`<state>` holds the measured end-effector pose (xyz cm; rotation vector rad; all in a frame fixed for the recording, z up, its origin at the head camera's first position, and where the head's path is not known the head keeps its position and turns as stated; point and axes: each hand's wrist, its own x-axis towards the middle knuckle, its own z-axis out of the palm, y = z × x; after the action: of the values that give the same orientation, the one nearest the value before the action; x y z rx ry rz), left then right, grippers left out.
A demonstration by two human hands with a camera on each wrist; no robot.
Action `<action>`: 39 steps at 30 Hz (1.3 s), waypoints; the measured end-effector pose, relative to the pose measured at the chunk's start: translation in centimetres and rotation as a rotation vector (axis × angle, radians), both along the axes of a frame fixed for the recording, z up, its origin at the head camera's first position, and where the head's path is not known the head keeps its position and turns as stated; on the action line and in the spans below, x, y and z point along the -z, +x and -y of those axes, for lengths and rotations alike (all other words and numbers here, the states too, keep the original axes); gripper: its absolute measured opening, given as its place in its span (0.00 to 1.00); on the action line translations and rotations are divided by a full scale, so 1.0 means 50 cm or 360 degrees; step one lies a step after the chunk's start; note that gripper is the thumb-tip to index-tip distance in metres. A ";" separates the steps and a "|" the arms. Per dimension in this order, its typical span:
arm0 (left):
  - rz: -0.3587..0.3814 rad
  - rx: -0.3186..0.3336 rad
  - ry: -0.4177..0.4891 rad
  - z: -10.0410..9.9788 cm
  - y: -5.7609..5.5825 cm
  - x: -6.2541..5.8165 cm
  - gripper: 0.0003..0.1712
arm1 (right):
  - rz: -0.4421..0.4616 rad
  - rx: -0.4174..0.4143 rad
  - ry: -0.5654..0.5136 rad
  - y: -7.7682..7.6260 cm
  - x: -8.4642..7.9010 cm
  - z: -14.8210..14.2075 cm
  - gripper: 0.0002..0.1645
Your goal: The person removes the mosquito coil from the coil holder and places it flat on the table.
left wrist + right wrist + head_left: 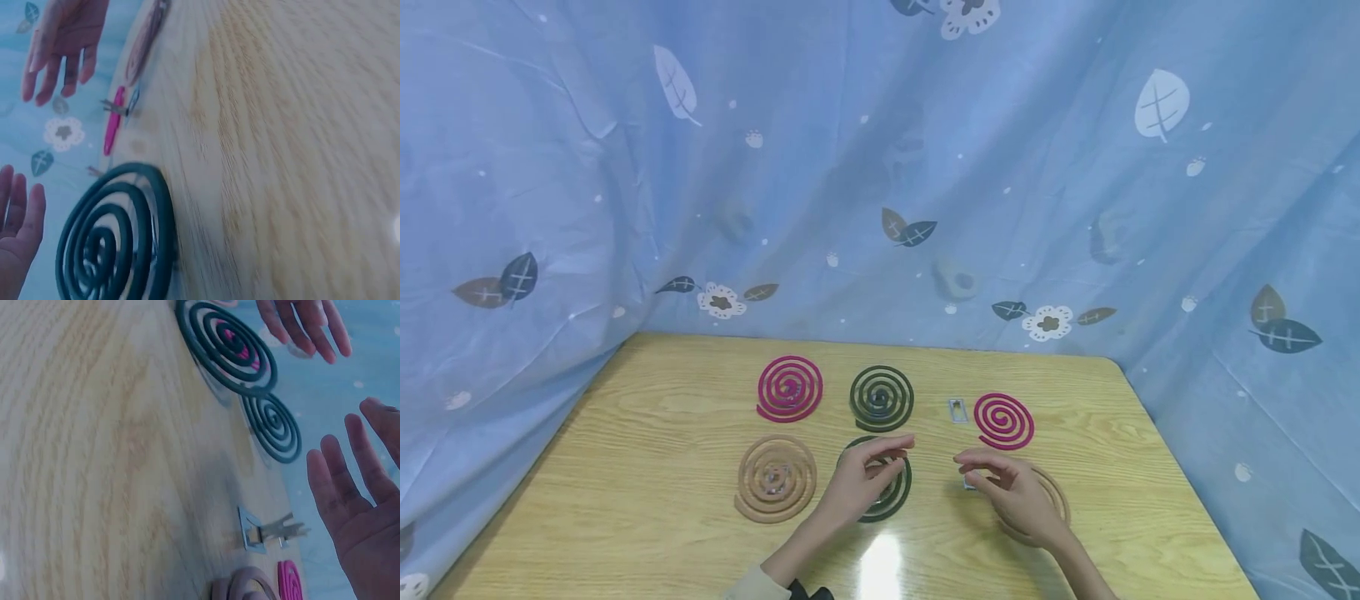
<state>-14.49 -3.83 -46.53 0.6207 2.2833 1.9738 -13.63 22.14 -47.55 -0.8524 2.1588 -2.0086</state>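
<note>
My left hand (859, 479) hovers above the front dark green mosquito coil (891, 507), fingers relaxed and holding nothing. My right hand (1024, 500), also holding nothing, is over the left part of a tan coil (1060, 492) and partly hides it. Near its fingertips is a small metal coil stand (970, 483), whose upright prongs show in the right wrist view (275, 530). Another stand (957, 410) lies farther back, beside a pink coil (1003, 421). In the right wrist view, the fingers (337, 472) of my right hand are spread and apart from the stand.
At the back left is a pink coil (790, 389), with a second dark green coil (882, 398) to its right. A tan coil (775, 479) is at front left, metal showing at its centre. A patterned blue cloth (820, 167) surrounds the wooden table (647, 467).
</note>
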 end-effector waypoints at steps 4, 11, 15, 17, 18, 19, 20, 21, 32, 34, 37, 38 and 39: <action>0.0029 -0.0032 0.0014 0.030 0.006 0.004 0.19 | 0.0029 -0.0034 0.0029 -0.004 0.004 0.013 0.15; 0.0111 -0.0144 -0.0004 0.082 0.018 0.019 0.19 | 0.0098 -0.0059 0.0128 -0.008 0.012 0.030 0.17; 0.0105 -0.0175 0.0030 0.108 0.025 0.030 0.20 | 0.0085 -0.0069 0.0116 -0.011 0.016 0.042 0.17; 0.0099 -0.0181 0.0049 0.122 0.030 0.036 0.20 | 0.0085 -0.0086 0.0112 -0.014 0.017 0.049 0.16; 0.0089 -0.0187 0.0056 0.129 0.033 0.040 0.21 | 0.0085 -0.0097 0.0113 -0.015 0.019 0.052 0.16; 0.0086 -0.0184 0.0061 0.135 0.036 0.043 0.21 | 0.0086 -0.0111 0.0113 -0.016 0.020 0.055 0.16; 0.0088 -0.0184 0.0059 0.140 0.039 0.045 0.21 | 0.0087 -0.0124 0.0112 -0.016 0.021 0.059 0.16; 0.0089 -0.0189 0.0056 0.145 0.042 0.048 0.22 | 0.0100 -0.0142 0.0105 -0.017 0.022 0.062 0.16; 0.0212 -0.0304 0.0083 0.163 0.059 0.060 0.22 | 0.0042 -0.0279 0.0047 -0.023 0.037 0.083 0.16; 0.0201 -0.0314 0.0078 0.162 0.060 0.060 0.22 | 0.0025 -0.0285 0.0070 -0.024 0.040 0.083 0.17; 0.0198 -0.0327 0.0045 0.158 0.061 0.061 0.23 | 0.0023 -0.0288 0.0128 -0.025 0.043 0.082 0.18; 0.0199 -0.0336 0.0022 0.157 0.062 0.061 0.23 | 0.0016 -0.0286 0.0147 -0.026 0.043 0.082 0.18; 0.0199 -0.0346 -0.0004 0.156 0.062 0.061 0.23 | 0.0005 -0.0280 0.0169 -0.028 0.043 0.082 0.19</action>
<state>-11.40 -11.62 -49.58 0.2490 2.3637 2.0336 -15.03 18.04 -49.69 -0.9850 2.0858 -1.7953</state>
